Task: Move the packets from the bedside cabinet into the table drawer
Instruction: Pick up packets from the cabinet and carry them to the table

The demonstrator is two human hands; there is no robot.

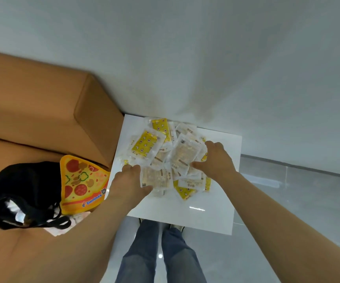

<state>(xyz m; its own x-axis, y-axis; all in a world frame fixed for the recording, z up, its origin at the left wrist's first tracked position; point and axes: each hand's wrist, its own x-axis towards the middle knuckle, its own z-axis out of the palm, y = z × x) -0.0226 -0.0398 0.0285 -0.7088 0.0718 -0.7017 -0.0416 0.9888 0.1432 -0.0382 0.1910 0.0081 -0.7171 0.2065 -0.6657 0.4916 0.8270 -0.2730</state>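
The left hand (129,180) sits at the near-left edge of the heap of packets (165,156), fingers curled at the far corner of a clear packet (155,178) and thumb along its near edge, so that it grips it; this packet lies flat with its long axis running left to right. The right hand (216,160) takes the heap's right side, fingers curled over the top and thumb pressed against another clear packet (182,156), whose long axis runs roughly near to far. Between and beyond the hands the packets overlap, pointing all ways; a yellow-printed packet (146,146) lies diagonally, near-left to far-right. The heap rests on the white bedside cabinet (206,217), against the wall. To the left are tan upholstery (32,109), a Domino's pizza-slice pouch (81,182) and a black bag (22,193).
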